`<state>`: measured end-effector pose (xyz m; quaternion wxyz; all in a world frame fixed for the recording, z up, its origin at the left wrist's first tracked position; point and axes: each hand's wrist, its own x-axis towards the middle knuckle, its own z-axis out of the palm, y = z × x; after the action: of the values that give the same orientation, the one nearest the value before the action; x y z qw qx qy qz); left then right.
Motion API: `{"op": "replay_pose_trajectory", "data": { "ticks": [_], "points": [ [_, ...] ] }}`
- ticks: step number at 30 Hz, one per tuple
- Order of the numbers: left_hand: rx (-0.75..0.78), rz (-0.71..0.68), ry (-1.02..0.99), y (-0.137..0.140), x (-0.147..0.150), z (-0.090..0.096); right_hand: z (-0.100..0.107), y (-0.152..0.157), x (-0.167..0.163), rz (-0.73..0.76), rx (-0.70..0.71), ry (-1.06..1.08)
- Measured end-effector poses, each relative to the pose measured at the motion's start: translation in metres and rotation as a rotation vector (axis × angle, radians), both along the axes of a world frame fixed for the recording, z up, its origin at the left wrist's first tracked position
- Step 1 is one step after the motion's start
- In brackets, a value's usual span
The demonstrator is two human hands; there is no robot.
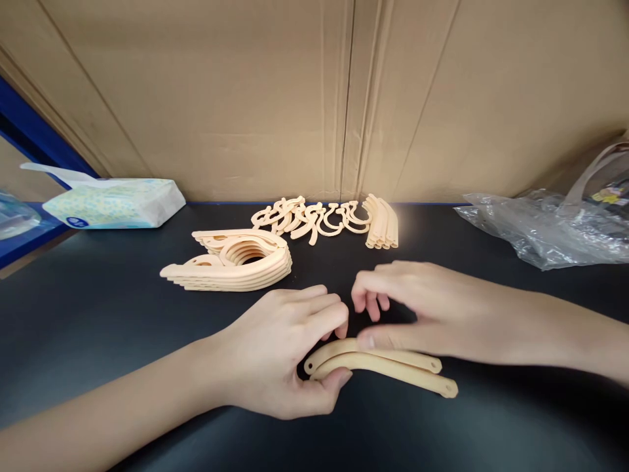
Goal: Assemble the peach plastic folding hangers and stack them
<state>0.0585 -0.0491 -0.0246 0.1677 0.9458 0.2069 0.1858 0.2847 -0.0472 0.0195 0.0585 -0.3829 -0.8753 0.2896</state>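
My left hand (289,347) curls around the left end of two cream plastic hanger arms (388,373), its thumb below them and its fingers above. The two arms lie side by side, slightly fanned, low over the black table. Each shows a small hole at an end. My right hand (432,308) hovers over their upper edge, fingers bent and thumb apart from them. Its thumb tip overlaps the upper arm; whether it touches, I cannot tell. Beyond my left hand is a stack of folded hangers (230,275) in the same cream plastic.
Loose hanger hooks (331,221) lie in a pile at the back of the black table (122,301), beside a bundle of hanger arms (383,223). A tissue pack (118,203) sits at back left. Clear plastic bags (545,229) lie at right. A cardboard wall (246,98) stands behind.
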Motion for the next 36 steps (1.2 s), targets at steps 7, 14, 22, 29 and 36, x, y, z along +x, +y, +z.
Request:
{"op": "replay_pose_trajectory", "data": {
  "ticks": [7, 14, 22, 29, 36],
  "points": [
    [0.001, 0.004, 0.015, 0.001, -0.001, -0.002, 0.008, 0.065, 0.007, -0.264, 0.540, -0.195],
    [0.000, 0.016, 0.022, -0.001, 0.001, 0.001, 0.006, 0.115, 0.000, -0.319, 0.689, -0.522],
    [-0.005, 0.004, 0.004, 0.000, -0.001, -0.001, 0.003, 0.121, -0.020, -0.322, 0.558, -0.607],
    [0.005, -0.008, -0.004, 0.002, -0.001, -0.002, 0.001, 0.124, -0.023, -0.452, 0.466, -0.524],
    [0.018, 0.000, 0.016, 0.000, 0.001, 0.001, 0.002, 0.127, -0.019, -0.511, 0.464, -0.422]
  ]
}}
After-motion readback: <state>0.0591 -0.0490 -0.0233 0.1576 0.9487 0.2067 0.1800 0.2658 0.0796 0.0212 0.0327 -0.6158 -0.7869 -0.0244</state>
